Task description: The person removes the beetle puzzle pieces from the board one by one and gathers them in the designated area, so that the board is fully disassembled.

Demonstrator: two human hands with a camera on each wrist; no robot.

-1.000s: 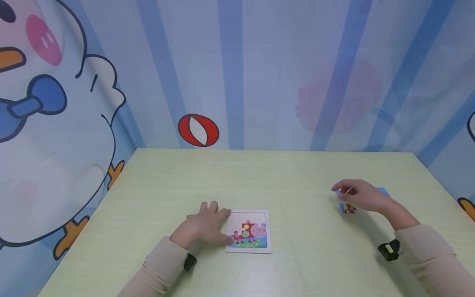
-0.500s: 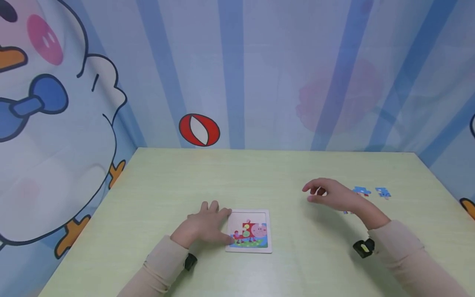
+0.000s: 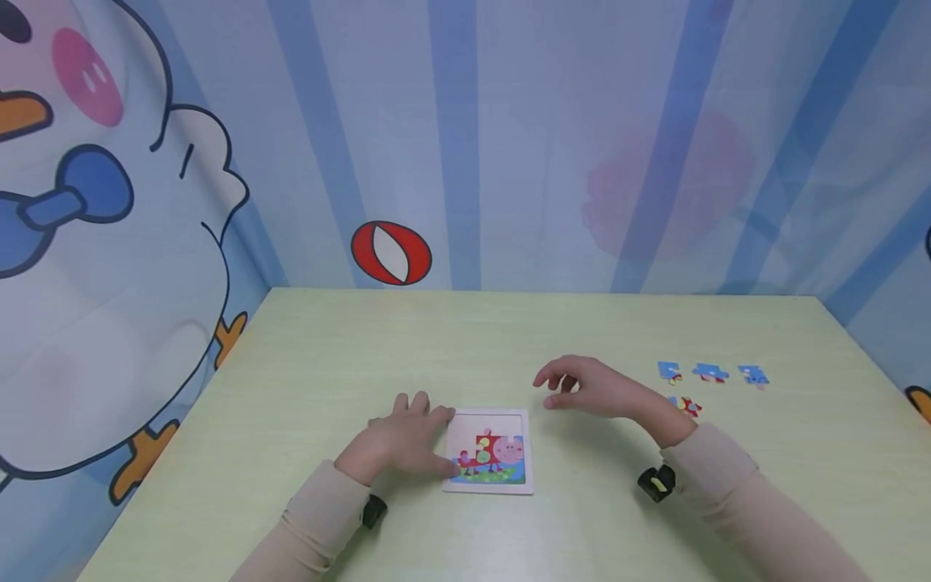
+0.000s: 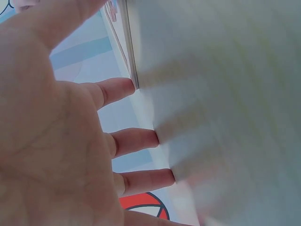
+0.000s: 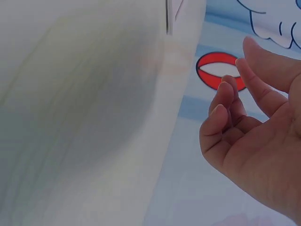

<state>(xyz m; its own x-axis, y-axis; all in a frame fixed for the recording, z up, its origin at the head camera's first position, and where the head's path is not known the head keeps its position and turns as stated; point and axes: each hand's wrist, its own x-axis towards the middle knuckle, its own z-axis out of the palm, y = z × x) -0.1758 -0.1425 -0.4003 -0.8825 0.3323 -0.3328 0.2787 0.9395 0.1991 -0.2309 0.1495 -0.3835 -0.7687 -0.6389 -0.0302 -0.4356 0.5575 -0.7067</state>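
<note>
A square puzzle tray (image 3: 486, 490) with a white border lies flat on the table in the head view. Several joined pieces in it show a pink pig in red; the bare upper left of the tray is visible. My left hand (image 3: 403, 440) rests at the tray's left side with spread fingers, thumb and index at its edge. The left wrist view has those fingertips on the tabletop (image 4: 225, 117). To the right of the tray, my right hand (image 3: 596, 390) hovers above the table, fingers loosely bent. Nothing shows between its fingers in the right wrist view.
Loose puzzle pieces lie at the right: a blue one (image 3: 668, 371), another blue one (image 3: 709, 373), a third (image 3: 752, 375), and a red and yellow one (image 3: 686, 406) nearer the front, partly by the right forearm. A printed cloth (image 3: 524, 162) stands behind the table.
My right hand has moved left from over the loose pieces toward the tray, uncovering them. The left hand and the tray have stayed in place.
</note>
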